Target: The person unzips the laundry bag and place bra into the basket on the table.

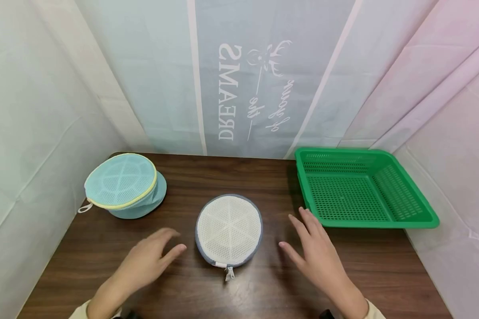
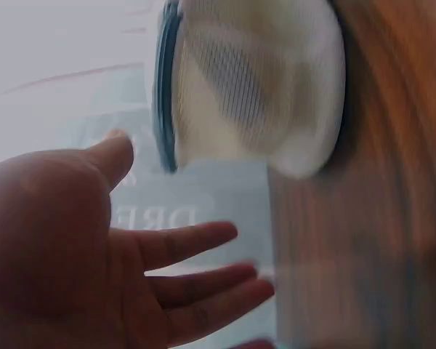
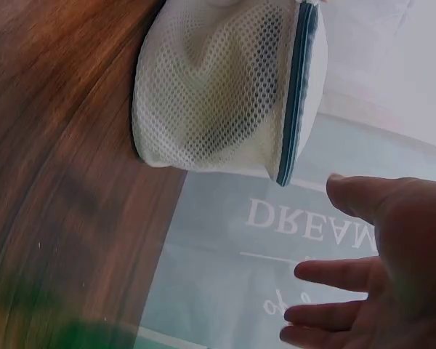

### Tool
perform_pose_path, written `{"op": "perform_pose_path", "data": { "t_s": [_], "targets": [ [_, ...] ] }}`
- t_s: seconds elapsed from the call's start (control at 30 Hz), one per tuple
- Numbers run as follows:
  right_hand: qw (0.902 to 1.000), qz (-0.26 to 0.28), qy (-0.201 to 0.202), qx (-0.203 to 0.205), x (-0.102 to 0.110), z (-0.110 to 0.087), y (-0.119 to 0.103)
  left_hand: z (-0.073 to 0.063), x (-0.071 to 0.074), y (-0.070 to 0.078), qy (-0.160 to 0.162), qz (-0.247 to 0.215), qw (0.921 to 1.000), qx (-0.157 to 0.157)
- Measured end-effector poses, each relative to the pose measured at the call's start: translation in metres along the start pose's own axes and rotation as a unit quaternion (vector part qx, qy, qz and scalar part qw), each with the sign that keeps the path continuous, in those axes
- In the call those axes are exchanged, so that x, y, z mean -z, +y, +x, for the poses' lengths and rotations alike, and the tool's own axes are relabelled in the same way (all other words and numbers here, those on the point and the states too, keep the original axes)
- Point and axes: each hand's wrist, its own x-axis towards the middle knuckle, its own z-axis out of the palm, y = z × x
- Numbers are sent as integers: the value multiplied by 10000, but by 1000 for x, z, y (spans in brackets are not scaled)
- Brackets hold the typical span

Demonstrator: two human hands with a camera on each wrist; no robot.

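Note:
A round white mesh laundry bag with a blue zipped rim stands mid-table, its zipper pull toward me. To its left, my left hand hovers with fingers spread and holds nothing. My right hand is on the other side of the bag, fingers apart and nothing in its grasp. Both wrist views show a gap between hand and bag; the bag's mesh side looks creased in the right wrist view. The left wrist view is blurred, with the bag above the fingers.
A light blue mesh bag with a yellow zipped rim stands at the back left of the brown table. A green plastic basket sits at the back right, near my right fingertips. Fabric curtains enclose the table's back and sides.

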Motion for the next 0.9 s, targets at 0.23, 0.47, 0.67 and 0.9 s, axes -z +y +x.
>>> {"op": "perform_pose_path", "data": {
  "t_s": [0.23, 0.47, 0.67, 0.9],
  "targets": [
    [9999, 137, 6, -15, -6, 0, -12, 1, -24, 17, -991, -1685, 9804, 261],
    [9986, 293, -325, -286, -19, -2, -26, 6, -44, 27, -1352, -3024, 9435, 108],
    [9943, 674, -776, -279, -26, -2, -40, 7, -55, 32, -1183, -3805, 9172, 67],
    [9913, 910, -952, -62, -35, -2, -51, 9, -56, 45, -1018, -4331, 8943, 480]
  ]
}}
